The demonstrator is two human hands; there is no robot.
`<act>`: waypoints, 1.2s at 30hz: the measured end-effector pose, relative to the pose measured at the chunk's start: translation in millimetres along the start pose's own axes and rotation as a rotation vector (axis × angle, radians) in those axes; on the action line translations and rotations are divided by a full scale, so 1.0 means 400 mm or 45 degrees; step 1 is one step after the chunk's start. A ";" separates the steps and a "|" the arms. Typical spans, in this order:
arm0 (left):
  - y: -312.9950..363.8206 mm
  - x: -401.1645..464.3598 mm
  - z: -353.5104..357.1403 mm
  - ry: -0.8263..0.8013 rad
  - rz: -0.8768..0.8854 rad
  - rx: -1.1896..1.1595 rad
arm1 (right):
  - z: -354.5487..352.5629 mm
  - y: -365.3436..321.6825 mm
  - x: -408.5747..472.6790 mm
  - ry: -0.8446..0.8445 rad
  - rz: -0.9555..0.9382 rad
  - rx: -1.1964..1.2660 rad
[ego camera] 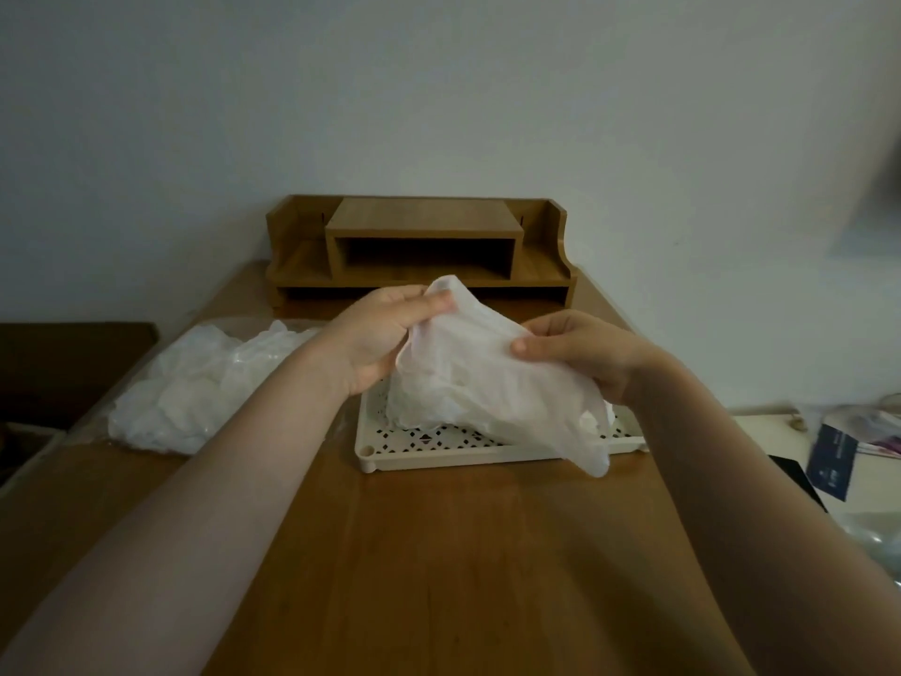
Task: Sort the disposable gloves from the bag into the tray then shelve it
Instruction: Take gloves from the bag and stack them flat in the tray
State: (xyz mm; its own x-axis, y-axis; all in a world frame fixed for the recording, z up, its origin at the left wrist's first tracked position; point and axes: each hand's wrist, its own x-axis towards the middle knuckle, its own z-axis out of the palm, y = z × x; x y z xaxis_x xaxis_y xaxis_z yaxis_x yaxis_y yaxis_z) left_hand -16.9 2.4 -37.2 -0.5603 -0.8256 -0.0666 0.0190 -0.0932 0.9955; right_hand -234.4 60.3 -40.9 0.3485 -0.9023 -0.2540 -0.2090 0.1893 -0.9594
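While both hands [380, 334] pinch, glove [487, 378] slants down-right

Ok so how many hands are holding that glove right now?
2. The left hand pinches the disposable glove at its upper left edge; the right hand pinches its right side, above the perforated tray.

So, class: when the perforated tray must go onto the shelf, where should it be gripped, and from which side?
Probably by the tray's short side rims, one hand each, coming from left and right. It is wide, flat and level on the table, with gloves heaped inside, so a two-sided grip should keep it from tipping.
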 end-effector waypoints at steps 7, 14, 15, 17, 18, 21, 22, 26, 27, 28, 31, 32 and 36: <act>-0.001 0.102 -0.012 0.164 0.115 0.125 | -0.125 0.030 0.020 0.242 0.048 0.146; 0.040 0.206 0.001 0.195 0.313 0.465 | -0.170 -0.023 0.078 1.082 -0.525 -0.436; 0.045 0.214 0.005 0.186 0.350 0.479 | -0.176 -0.033 0.080 1.188 -0.615 -0.588; 0.040 0.219 0.008 0.159 0.383 0.505 | -0.179 -0.036 0.080 1.279 -0.738 -0.890; 0.027 0.216 0.009 0.135 0.377 0.534 | -0.177 -0.022 0.077 1.241 -0.760 -1.001; -0.031 0.201 -0.011 0.063 0.350 0.798 | -0.168 0.051 0.071 0.886 -0.757 -1.363; -0.049 0.195 -0.019 0.034 0.327 0.896 | -0.160 0.075 0.068 0.765 -0.705 -1.441; -0.078 0.155 -0.036 -0.087 0.256 1.101 | -0.110 0.128 0.060 0.570 -0.518 -1.508; -0.079 0.140 -0.040 -0.116 0.233 1.161 | -0.099 0.135 0.058 0.535 -0.443 -1.488; -0.082 0.125 -0.045 -0.138 0.212 1.247 | -0.086 0.140 0.054 0.496 -0.354 -1.469; -0.100 0.090 -0.061 -0.109 0.180 1.527 | -0.053 0.158 0.040 0.403 -0.091 -1.402; -0.108 0.082 -0.064 -0.087 0.185 1.567 | -0.042 0.160 0.034 0.394 -0.044 -1.331; -0.142 0.059 -0.050 -0.047 0.180 1.657 | -0.007 0.163 0.041 0.639 0.002 -0.913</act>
State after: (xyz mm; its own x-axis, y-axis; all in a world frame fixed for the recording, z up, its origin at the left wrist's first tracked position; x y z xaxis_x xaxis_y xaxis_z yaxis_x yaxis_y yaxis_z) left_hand -14.8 -22.9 -96.9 -0.6421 -0.7662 0.0240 -0.7181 0.6122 0.3309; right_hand -245.0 56.7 -107.5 -0.0609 -0.9981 -0.0094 -0.7923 0.0541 -0.6078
